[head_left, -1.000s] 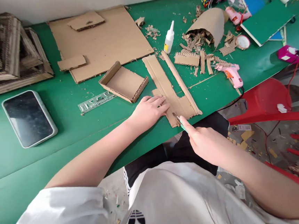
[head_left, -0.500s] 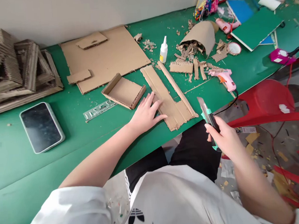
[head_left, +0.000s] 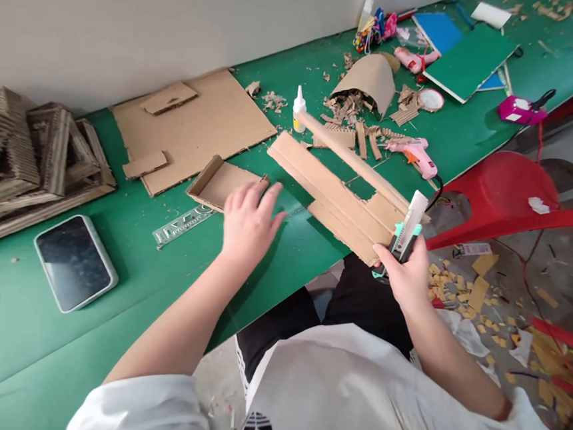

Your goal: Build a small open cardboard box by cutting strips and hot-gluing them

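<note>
My right hand [head_left: 405, 268] grips a utility knife [head_left: 405, 239] with its blade out, and pinches the near end of a cut cardboard piece [head_left: 338, 197] as well. The piece is raised at a tilt above the table, a long narrow strip along its right side. My left hand [head_left: 249, 218] is open, fingers spread, over the near edge of a shallow cardboard tray [head_left: 226, 180]; whether it touches the tray I cannot tell. A clear plastic ruler [head_left: 182, 226] lies left of that hand, partly under the tray.
Stacked corrugated cardboard frames [head_left: 25, 157] and a phone [head_left: 74, 262] are at left. A large cardboard sheet [head_left: 199, 129] lies at the back. To the right are a glue bottle [head_left: 299, 103], cardboard scraps [head_left: 350, 106], a pink glue gun [head_left: 414, 155] and a red chair [head_left: 509, 185].
My right hand has moved left with the knife and taken hold of the cardboard piece, lifting it. My left hand has come off that piece and shifted left to the tray.
</note>
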### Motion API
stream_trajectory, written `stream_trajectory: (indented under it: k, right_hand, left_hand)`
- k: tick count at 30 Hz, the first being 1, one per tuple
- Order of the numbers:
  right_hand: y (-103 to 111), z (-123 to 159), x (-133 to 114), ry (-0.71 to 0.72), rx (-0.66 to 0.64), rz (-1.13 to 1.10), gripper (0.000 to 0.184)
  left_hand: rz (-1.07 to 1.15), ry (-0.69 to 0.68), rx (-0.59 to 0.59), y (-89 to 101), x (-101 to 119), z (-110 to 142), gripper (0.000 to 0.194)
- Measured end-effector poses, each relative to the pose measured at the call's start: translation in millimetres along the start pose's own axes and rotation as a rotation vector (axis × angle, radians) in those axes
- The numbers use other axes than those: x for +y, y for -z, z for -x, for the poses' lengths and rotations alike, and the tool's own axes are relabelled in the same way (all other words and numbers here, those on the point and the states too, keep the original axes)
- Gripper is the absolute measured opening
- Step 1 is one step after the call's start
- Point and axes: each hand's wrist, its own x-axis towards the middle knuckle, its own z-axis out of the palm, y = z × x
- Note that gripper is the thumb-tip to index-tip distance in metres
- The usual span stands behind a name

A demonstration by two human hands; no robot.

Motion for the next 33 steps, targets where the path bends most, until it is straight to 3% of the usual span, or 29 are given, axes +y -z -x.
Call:
stream_trajectory:
  k: [2, 5, 9, 13, 17, 20, 24, 27, 29, 31, 33]
  right_hand:
    - [4.6, -6.9, 0.7, 0.028, 0.042, -0.024, 0.052]
    - [8.2, -22.7, -2.7, 0.067, 0.002, -0.066, 0.053]
    - [11.0, -49.3, -15.5, 0.132, -0.199, -0.028, 0.049]
    - [12.6, -76.3, -27.7, 0.18, -0.386, 0.049, 0.052]
    - [4.5, -100.2, -37.4, 0.158, -0.574, 0.111, 0.052]
    - [-10.2, -117.1, -44.2, 0.126, -0.773, 0.175, 0.052]
    - [-35.5, -135.8, -53.5, 0.156, -0.949, 0.35, 0.042]
    - [-53.5, -142.0, -62.9, 0.252, -0.938, 0.439, 0.034]
    - [-60.6, -141.7, -69.5, 0.316, -0.82, 0.538, 0.031]
    - [-60.1, -138.0, -74.2, 0.35, -0.656, 0.644, 0.029]
    - [-50.9, -130.3, -75.7, 0.334, -0.561, 0.685, 0.034]
  left_hand:
    - [-0.16, 0.119, -0.065, 7.7, -15.6, 0.8, 0.042]
    - [-0.265, 0.17, -0.146, 10.8, -37.1, 1.0, 0.024]
    - [-0.327, 0.168, -0.055, 19.9, -57.3, 5.9, 0.018]
    - [-0.294, 0.183, 0.033, 50.1, -72.1, 20.9, 0.012]
    - [-0.295, 0.266, 0.096, 71.1, -95.2, 28.4, 0.035]
    - [-0.241, 0.254, 0.118, 62.6, -122.4, 22.3, 0.045]
    - [-0.225, 0.252, -0.037, 42.8, -146.9, 9.5, 0.053]
    - [-0.215, 0.275, -0.001, 38.6, -136.7, 2.9, 0.056]
    - [-0.215, 0.246, 0.056, 36.4, -114.8, 0.0, 0.054]
    - [-0.15, 0.074, 0.039, 29.4, -83.8, -2.6, 0.047]
    - [-0.026, -0.188, -0.076, 16.5, -48.5, -5.9, 0.039]
